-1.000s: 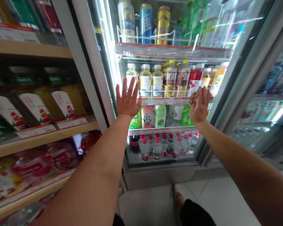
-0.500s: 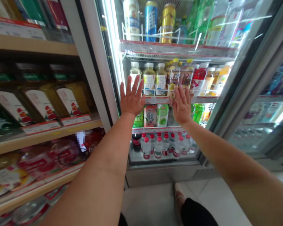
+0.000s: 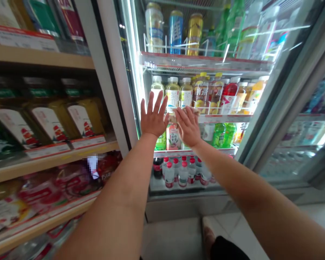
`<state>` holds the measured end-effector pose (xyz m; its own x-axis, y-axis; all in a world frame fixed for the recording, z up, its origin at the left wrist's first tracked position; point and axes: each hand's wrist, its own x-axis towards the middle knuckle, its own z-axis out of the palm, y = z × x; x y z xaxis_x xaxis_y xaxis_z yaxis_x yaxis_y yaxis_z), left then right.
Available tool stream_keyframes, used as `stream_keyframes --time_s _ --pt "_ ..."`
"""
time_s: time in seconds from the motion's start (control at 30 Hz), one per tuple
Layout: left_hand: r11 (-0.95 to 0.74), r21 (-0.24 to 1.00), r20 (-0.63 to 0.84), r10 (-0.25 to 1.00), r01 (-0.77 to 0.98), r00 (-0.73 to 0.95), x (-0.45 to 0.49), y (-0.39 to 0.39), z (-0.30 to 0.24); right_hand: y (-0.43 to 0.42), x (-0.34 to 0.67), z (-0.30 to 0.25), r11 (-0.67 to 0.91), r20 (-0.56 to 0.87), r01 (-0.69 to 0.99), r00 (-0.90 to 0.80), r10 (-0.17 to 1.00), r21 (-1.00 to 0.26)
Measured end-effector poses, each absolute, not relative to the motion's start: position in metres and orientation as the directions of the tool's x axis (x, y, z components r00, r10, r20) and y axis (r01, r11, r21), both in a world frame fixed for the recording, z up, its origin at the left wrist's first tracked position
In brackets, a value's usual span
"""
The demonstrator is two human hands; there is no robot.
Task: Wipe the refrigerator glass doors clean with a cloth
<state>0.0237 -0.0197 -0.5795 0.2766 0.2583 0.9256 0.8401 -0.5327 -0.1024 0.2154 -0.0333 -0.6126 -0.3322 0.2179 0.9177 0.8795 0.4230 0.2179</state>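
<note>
My left hand (image 3: 154,117) lies flat against the glass door of a drinks fridge, its fingers spread and nothing in it. Close to its right, my right hand (image 3: 189,127) presses a crumpled beige cloth (image 3: 172,118) to the same glass. Only the cloth's edges show around the fingers; the rest is under the hand. Behind the pane, bottles of tea (image 3: 173,94) and a pink-labelled drink (image 3: 173,139) stand near the hands, partly covered by them.
Cans (image 3: 176,32) fill the fridge's upper shelf, and red-capped water bottles (image 3: 183,174) stand at the bottom. On the left, an open shelf (image 3: 51,153) holds large juice bottles. The door's metal frame (image 3: 284,90) slants along the right. A foot (image 3: 209,234) is on the tiled floor.
My right hand has slid left across the glass with the cloth, coming close to my left hand. The left hand keeps its place on the pane; the view has shifted slightly.
</note>
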Motion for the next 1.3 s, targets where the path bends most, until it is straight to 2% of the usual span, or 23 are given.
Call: stream_keyframes --time_s 0.1,0.3,0.43,0.53,0.7,0.73,0.87,0.93,1.03,1.13,1.2,1.3 --pt "-0.518 -0.114 0.926 0.254 0.848 0.280 0.024 -0.020 -0.579 -0.035 0.214 -0.610 0.448 0.867 0.840 -0.439 0.233 0.305" --pt "-0.509 -0.086 0.916 0.298 0.857 0.269 0.025 -0.025 -0.578 -0.037 0.210 -0.587 0.422 0.936 0.894 -0.268 0.229 0.152" --pt "-0.525 -0.070 0.915 0.304 0.848 0.265 0.025 -0.025 -0.577 -0.044 0.212 -0.611 0.453 0.853 0.854 -0.420 0.309 0.257" --pt "-0.526 -0.071 0.906 0.321 0.848 0.275 0.025 -0.024 -0.577 -0.045 0.223 -0.607 0.488 0.794 0.816 -0.505 0.339 0.311" --pt "-0.518 -0.068 0.901 0.336 0.853 0.275 0.025 -0.025 -0.577 -0.041 0.253 -0.597 0.398 0.927 0.910 -0.242 0.287 0.114" --pt "-0.522 -0.063 0.902 0.334 0.851 0.272 0.025 -0.026 -0.577 -0.041 0.260 -0.603 0.390 0.933 0.915 -0.229 0.279 0.108" --pt "-0.529 -0.058 0.907 0.326 0.847 0.266 0.026 -0.028 -0.576 -0.043 0.283 -0.622 0.440 0.843 0.858 -0.428 0.325 0.266" --pt "-0.532 -0.057 0.907 0.326 0.845 0.266 0.025 -0.027 -0.576 -0.043 0.290 -0.613 0.433 0.820 0.851 -0.460 0.342 0.297" --pt "-0.547 -0.035 0.907 0.334 0.836 0.256 0.024 -0.023 -0.576 -0.041 0.293 -0.591 0.357 0.907 0.915 -0.302 0.292 0.189" --pt "-0.561 -0.030 0.911 0.326 0.827 0.254 0.023 -0.019 -0.577 -0.042 0.295 -0.595 0.319 0.954 0.944 -0.168 0.249 0.083" --pt "-0.576 -0.033 0.918 0.305 0.817 0.252 0.022 -0.017 -0.577 -0.046 0.300 -0.611 0.331 0.933 0.935 -0.230 0.276 0.132" --pt "-0.588 -0.059 0.929 0.263 0.807 0.260 0.020 -0.015 -0.578 -0.048 0.317 -0.621 0.376 0.855 0.883 -0.409 0.320 0.282"
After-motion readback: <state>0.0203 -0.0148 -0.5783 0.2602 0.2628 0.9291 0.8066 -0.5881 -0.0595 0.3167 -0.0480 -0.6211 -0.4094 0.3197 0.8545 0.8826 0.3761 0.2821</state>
